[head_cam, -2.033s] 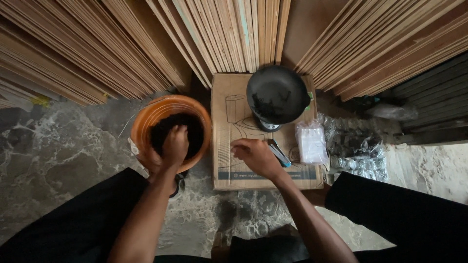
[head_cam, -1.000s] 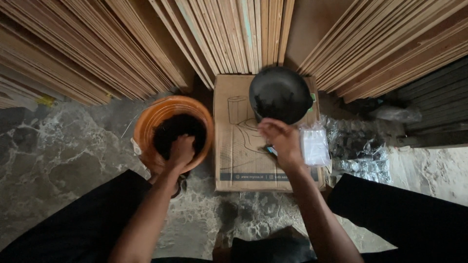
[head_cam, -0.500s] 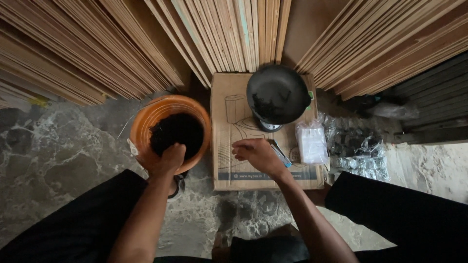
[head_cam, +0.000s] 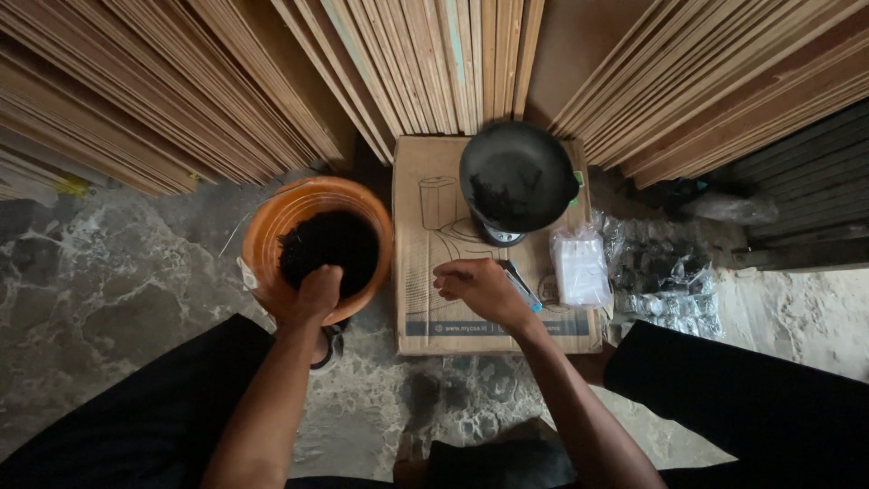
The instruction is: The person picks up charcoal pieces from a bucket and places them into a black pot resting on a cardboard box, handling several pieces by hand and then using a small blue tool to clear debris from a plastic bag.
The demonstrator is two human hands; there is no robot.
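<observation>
An orange bowl [head_cam: 267, 240] on the stone floor holds a heap of dark loose material [head_cam: 328, 249]. My left hand [head_cam: 317, 294] rests at the bowl's near rim with its fingertips curled down into the dark material. A black bowl [head_cam: 516, 177] with a little dark material in it stands on a small scale at the far end of a flat cardboard box [head_cam: 425, 308]. My right hand [head_cam: 475, 288] hovers over the box's near half, fingers curled together, with nothing visible in them. A small blue and dark tool [head_cam: 523, 285] lies just right of that hand.
A stack of small clear plastic bags [head_cam: 579, 267] lies on the box's right side. A heap of filled clear packets [head_cam: 665, 272] sits on the floor beyond it. Leaning plywood sheets [head_cam: 434, 63] wall off the far side. My dark-clothed legs [head_cam: 751, 407] flank the box.
My right hand reached up to the black bowl a second ago and has drawn back to the middle of the box. My left hand stayed at the orange bowl, shifting slightly toward the near rim.
</observation>
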